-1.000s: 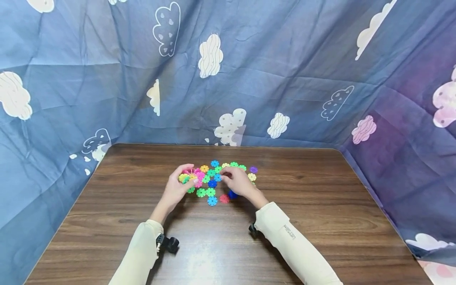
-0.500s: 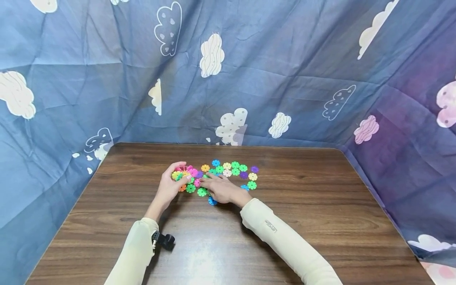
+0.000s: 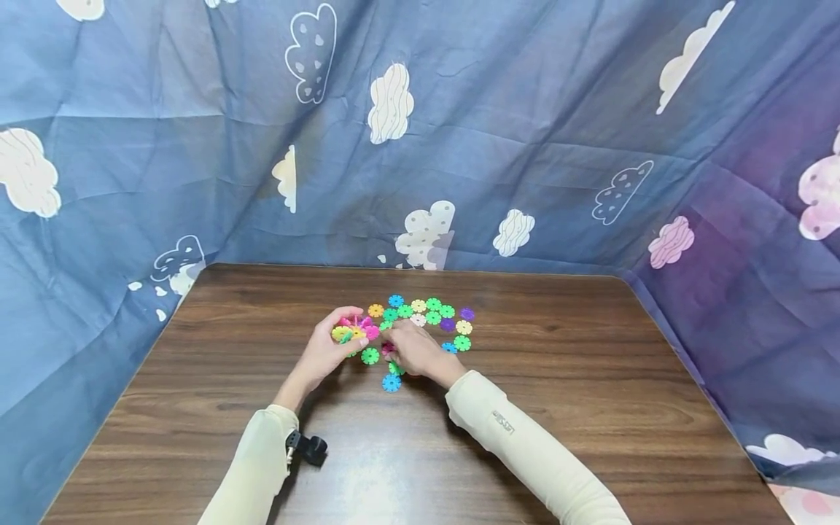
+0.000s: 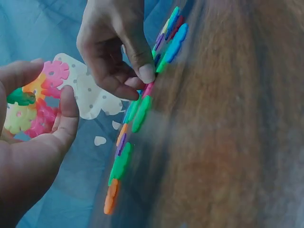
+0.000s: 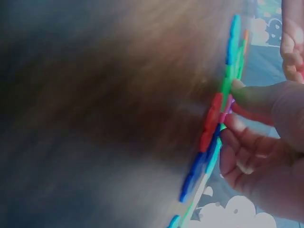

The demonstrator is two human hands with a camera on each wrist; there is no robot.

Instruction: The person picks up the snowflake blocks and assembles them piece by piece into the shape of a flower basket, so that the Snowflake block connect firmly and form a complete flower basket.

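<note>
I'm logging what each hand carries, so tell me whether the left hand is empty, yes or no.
No, the left hand holds a cluster of pink, yellow, orange and green discs between thumb and fingers.

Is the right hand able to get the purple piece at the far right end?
Probably yes: nothing covers the purple piece, and the way there looks free, though the right hand seems to pinch a pink piece just now.

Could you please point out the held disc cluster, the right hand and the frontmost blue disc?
Held disc cluster [image 4: 36,86]: left wrist view, orange part.
Right hand [image 3: 420,348]: head view, its back.
Frontmost blue disc [image 3: 391,383]: head view, centre.
</note>
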